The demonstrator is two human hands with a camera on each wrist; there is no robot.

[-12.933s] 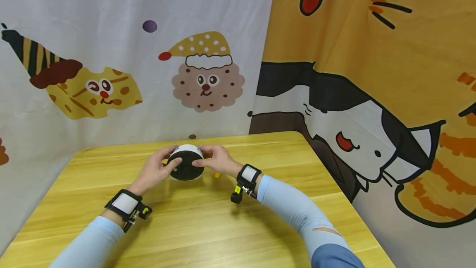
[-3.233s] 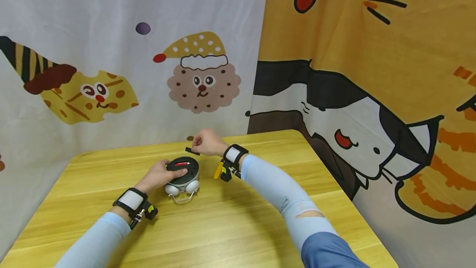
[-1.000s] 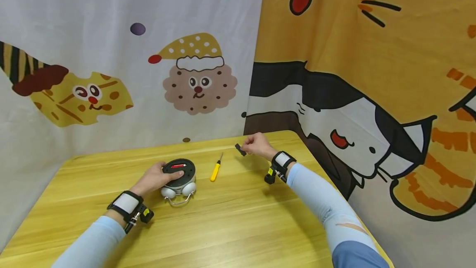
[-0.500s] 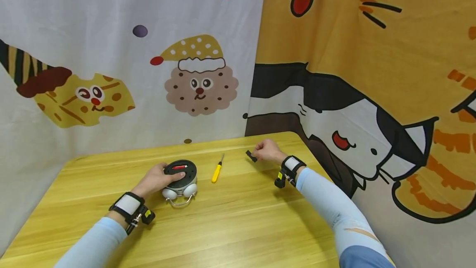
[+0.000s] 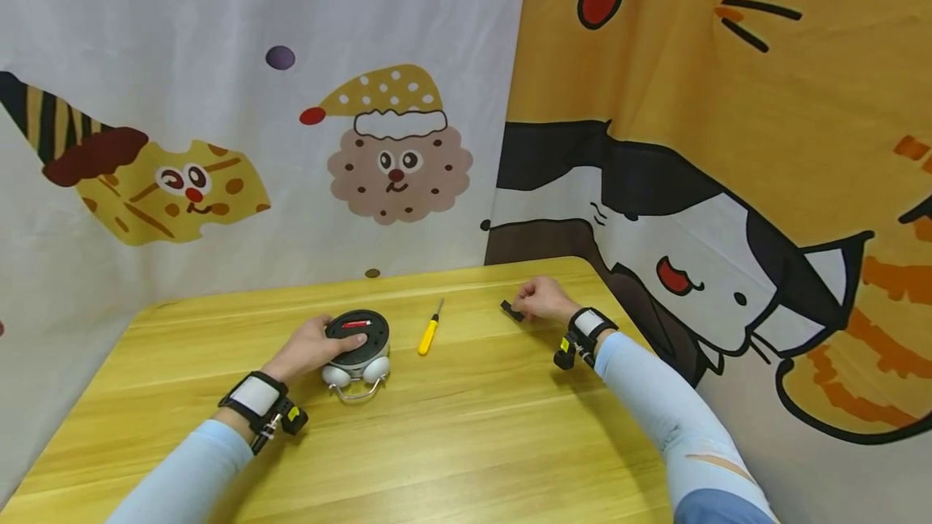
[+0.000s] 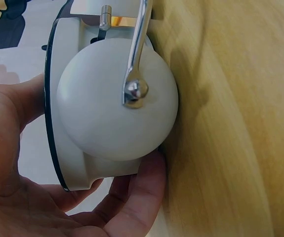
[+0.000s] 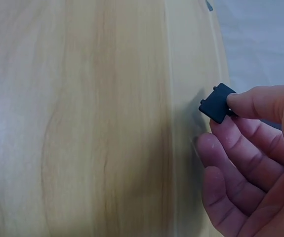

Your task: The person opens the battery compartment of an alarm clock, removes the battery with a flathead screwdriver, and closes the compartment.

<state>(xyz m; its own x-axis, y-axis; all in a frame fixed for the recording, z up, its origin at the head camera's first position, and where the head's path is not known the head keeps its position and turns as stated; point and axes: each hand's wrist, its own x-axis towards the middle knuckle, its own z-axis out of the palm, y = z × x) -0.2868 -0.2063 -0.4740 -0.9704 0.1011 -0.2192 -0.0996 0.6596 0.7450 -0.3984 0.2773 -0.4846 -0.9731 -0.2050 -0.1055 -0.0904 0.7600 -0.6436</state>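
A white twin-bell alarm clock [image 5: 357,354] lies face down on the table, its black back upward and its bells toward the person. A red battery [image 5: 357,323] shows in the uncovered slot of that back. My left hand [image 5: 306,346] grips the clock from the left, thumb over the back and fingers curled beneath the rim [image 6: 132,197]. At the right, my right hand [image 5: 546,300] pinches a small black battery cover [image 7: 218,103] between thumb and fingers, low over the table. Two little tabs stick out from the cover's edge.
A screwdriver [image 5: 429,334] with a yellow handle lies between the clock and my right hand, tip pointing away. The wooden table [image 5: 437,443] ends at a printed curtain [image 5: 408,241] behind and to the right.
Over the last second my right hand has carried the battery cover rightward and lower toward the table. Earlier it was above the clock. The left hand stays on the clock.
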